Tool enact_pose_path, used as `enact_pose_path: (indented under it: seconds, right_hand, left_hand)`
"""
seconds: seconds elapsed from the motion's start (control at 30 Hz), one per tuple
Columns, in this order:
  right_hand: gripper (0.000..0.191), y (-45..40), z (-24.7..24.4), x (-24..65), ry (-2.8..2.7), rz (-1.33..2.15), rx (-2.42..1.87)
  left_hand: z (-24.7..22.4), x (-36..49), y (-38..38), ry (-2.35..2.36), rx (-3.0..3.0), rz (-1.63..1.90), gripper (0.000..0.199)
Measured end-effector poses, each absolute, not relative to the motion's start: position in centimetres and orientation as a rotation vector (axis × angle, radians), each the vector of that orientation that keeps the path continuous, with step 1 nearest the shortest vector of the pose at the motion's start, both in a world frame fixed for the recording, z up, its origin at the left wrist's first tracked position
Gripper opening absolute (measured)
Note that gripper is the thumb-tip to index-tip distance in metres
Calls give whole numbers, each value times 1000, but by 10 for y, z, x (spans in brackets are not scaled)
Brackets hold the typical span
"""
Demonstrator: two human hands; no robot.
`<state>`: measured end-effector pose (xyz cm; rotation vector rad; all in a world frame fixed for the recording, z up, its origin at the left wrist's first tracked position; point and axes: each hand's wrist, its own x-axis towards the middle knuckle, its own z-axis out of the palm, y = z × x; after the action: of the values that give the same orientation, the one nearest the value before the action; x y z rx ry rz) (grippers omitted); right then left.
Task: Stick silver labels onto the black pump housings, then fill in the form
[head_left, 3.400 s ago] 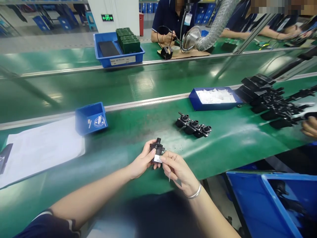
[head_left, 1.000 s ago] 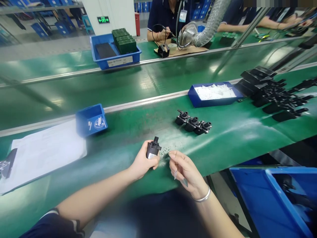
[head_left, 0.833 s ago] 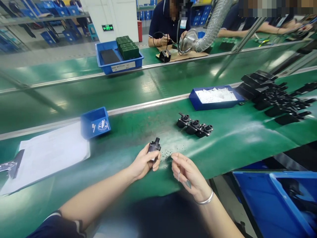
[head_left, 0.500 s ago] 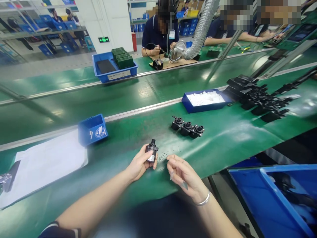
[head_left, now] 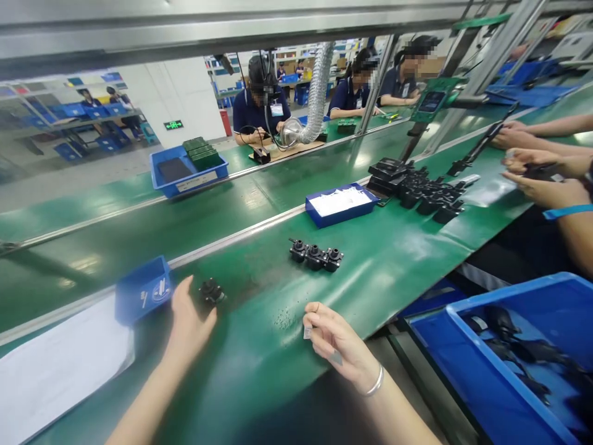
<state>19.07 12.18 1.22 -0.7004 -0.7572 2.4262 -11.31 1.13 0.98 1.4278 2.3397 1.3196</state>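
A small black pump (head_left: 212,292) with a round spout stands on the green work surface (head_left: 250,346) at the left. My left hand (head_left: 188,324) is beside it, thumb and fingers spread apart, with a gap between them and the pump. My right hand (head_left: 340,346), a silver bangle on its wrist, is held above the front edge, its fingertips pinched on a small pale label (head_left: 307,332). A grey patch sits on one of its fingers. Tiny black crumbs (head_left: 283,319) lie to the left of that hand. Further back, several similar pumps (head_left: 315,256) stand in a row.
A blue tray (head_left: 143,290) with small white parts sits by white paper (head_left: 65,371) at left. Farther off are a blue box (head_left: 343,213) of white slips and a cluster of black parts (head_left: 421,191). A blue bin (head_left: 519,296) stands front right; a co-worker's hands (head_left: 542,173) are beyond it.
My left hand has moved left with the pump, stood it on the surface and let go. My right hand stays pinched in nearly the same place. The view has turned right.
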Motion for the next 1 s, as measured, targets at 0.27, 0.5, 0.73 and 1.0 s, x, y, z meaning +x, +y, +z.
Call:
enact_pose_path:
  seconds: [0.27,0.5,0.73,1.0]
  right_hand:
    - [32,124,9,192,-679,2443,-630]
    - [36,116,7,204,-701,2396,-629]
    - [31,116,7,211,-693,2366,-605]
    - [26,120,18,194,-769,2373,-605]
  left_hand:
    - [21,-13,80,1845,1775,1317,73]
    - [-15,-2,214,1496,1301,1406,77]
    - [4,-4,149,1429,1040,1444,57]
    - [26,-4,40,958,522,1294,54]
